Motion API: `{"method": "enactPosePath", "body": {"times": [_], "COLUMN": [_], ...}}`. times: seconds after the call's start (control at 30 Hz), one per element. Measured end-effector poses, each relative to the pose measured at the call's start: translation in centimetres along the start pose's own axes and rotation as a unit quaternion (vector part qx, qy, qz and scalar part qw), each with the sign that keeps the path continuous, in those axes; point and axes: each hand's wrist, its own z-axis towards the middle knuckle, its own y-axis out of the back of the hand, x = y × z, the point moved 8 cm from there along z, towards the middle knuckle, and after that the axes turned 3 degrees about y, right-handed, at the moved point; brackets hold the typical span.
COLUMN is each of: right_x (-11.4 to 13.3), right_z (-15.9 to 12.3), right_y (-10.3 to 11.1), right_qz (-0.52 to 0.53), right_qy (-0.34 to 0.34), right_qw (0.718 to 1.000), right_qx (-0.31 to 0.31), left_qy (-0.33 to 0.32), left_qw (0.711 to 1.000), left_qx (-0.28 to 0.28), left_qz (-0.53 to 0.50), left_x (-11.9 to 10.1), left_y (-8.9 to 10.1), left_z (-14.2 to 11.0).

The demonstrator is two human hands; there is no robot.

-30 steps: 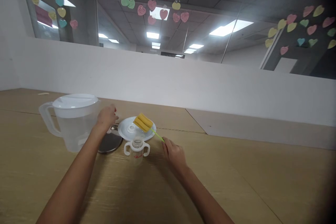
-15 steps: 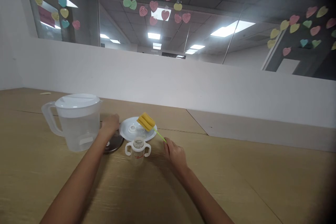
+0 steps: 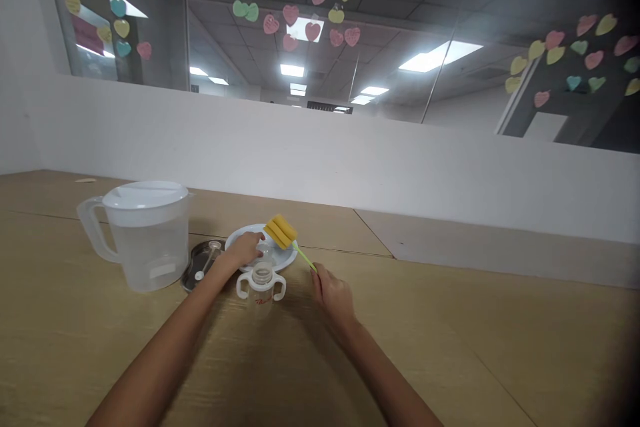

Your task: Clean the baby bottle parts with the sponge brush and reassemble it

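My right hand [image 3: 333, 290] is closed around the thin green handle of a bottle brush with a yellow sponge head [image 3: 281, 231]. The sponge is held up over the right part of a white plate [image 3: 290, 259]. My left hand [image 3: 245, 249] reaches over the left part of that plate, finger and thumb apart; the white ring-shaped part beneath it is hidden. A clear dome-like piece [image 3: 267, 253] lies on the plate near my fingertips. In front of the plate stands an uncapped clear baby bottle [image 3: 261, 290] with two white side handles.
On the left stands a translucent lidded pitcher [image 3: 150, 240]. Beside it, a dark metal tray [image 3: 193, 273] holds a clear straw-like part with a white end [image 3: 207, 260]. A white wall [image 3: 300, 153] rises behind the wooden table [image 3: 425, 340].
My left hand has moved right, from above the dark tray to the plate. The straw-like part on the tray now shows. My right hand and the brush have barely moved.
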Motion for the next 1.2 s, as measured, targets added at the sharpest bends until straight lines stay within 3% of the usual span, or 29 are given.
{"method": "enactPosePath", "body": {"times": [0.13,0.2,0.27,0.4,0.53,0.6,0.7,0.9,1.0,1.1,1.2], "right_x": [0.0,0.2,0.4,0.5,0.3,0.2,0.1,0.8,1.2,1.3,1.0], "right_z": [0.0,-0.1,-0.2,-0.3,-0.2,-0.2,-0.1,-0.3,-0.5,-0.6,-0.4], "right_y": [-0.1,-0.1,-0.1,0.0,-0.2,-0.3,-0.5,-1.2,-1.4,-0.9,0.1], "right_qz": [0.001,0.001,0.002,-0.001,0.005,0.012,0.023,0.007,0.036,0.126,0.234], "right_qy": [-0.005,0.002,0.015,0.027,0.021,0.013,0.0,0.034,0.046,0.03,-0.006], "right_qw": [1.0,1.0,1.0,0.999,0.999,1.0,1.0,0.999,0.998,0.991,0.972], "right_qx": [-0.007,-0.013,-0.018,-0.034,-0.031,-0.019,-0.004,0.026,0.034,0.036,0.019], "left_qy": [0.007,0.01,0.013,0.034,0.034,0.008,-0.025,-0.087,-0.112,-0.096,-0.067], "left_qw": [0.996,0.979,0.939,0.872,0.846,0.85,0.878,0.946,0.953,0.949,0.938], "left_qx": [-0.071,-0.116,-0.133,-0.1,-0.045,-0.018,0.037,0.061,0.082,0.092,0.03], "left_qz": [-0.048,-0.168,-0.317,-0.478,-0.531,-0.527,-0.476,-0.306,-0.271,-0.287,-0.337], "left_x": [-0.1,-0.3,-0.4,-1.0,-1.9,-2.6,-3.7,-5.0,-5.6,-5.3,-4.1], "left_y": [4.1,6.2,7.3,6.9,6.1,6.2,6.3,6.9,7.0,7.3,8.5], "left_z": [-0.1,-0.3,-0.6,-0.9,-1.2,-1.6,-2.3,-3.3,-3.9,-4.0,-3.5]}}
